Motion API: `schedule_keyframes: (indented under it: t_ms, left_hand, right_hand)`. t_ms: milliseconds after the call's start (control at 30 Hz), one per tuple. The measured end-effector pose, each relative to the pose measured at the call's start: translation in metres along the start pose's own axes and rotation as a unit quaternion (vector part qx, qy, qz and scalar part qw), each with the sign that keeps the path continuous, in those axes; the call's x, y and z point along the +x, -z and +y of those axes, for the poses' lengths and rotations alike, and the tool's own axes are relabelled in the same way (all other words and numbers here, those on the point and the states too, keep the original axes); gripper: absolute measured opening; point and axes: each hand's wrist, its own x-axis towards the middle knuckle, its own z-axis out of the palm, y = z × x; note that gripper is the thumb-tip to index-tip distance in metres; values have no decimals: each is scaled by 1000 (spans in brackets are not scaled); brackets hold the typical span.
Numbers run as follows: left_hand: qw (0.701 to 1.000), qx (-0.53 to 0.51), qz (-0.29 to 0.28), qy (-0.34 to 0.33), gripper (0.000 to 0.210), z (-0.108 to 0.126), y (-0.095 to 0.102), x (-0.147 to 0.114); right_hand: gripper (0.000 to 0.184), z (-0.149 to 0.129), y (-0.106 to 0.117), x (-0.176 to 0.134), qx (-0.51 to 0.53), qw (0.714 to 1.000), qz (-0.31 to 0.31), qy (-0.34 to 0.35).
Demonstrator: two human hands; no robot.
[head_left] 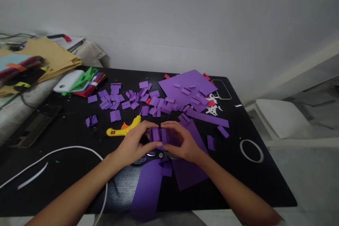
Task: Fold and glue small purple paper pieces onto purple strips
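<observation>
Both my hands meet over the middle of the black table, around a small folded purple paper piece (159, 135). My left hand (140, 137) pinches its left side between thumb and fingers. My right hand (182, 141) closes on it from the right, thumbtips nearly touching. Under my hands lie scissors (161, 155), partly hidden. A purple paper sheet (148, 187) curves toward the front edge, and another purple sheet (188, 173) lies beneath my right hand. Just left of my left hand rests a yellow glue gun (123, 128).
Many folded purple pieces (113, 93) are scattered behind my hands. A large purple sheet (182, 83), white scraps (212, 109) and a tape ring (251, 150) are on the right. Coloured bundles (88, 82), a phone-like dark object (35, 127) and a white cable (76, 147) lie left.
</observation>
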Motion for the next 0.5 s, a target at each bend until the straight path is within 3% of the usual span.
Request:
schedule_keyframes:
  t_ms: [67,133,233,333,500]
  left_hand:
    - [1000,-10,6,-7,41,-1,0,1]
    - [999,-31,15,-6,40,-2,-1,1]
    - [991,-123,29,40,42,-4,-2,2]
    - [960,-259,24,100,45,-4,-2,3]
    - [926,-353,22,130,42,1,-1,7]
  right_hand:
    - [51,-2,-1,-1,-75,996,24,49]
    - [45,-2,-2,-1,-87,994,42,54]
    - [47,0,-1,2,26,999,44,-14]
    - [52,2,2,5,146,983,47,-100]
    - [55,0,3,7,189,970,72,-138]
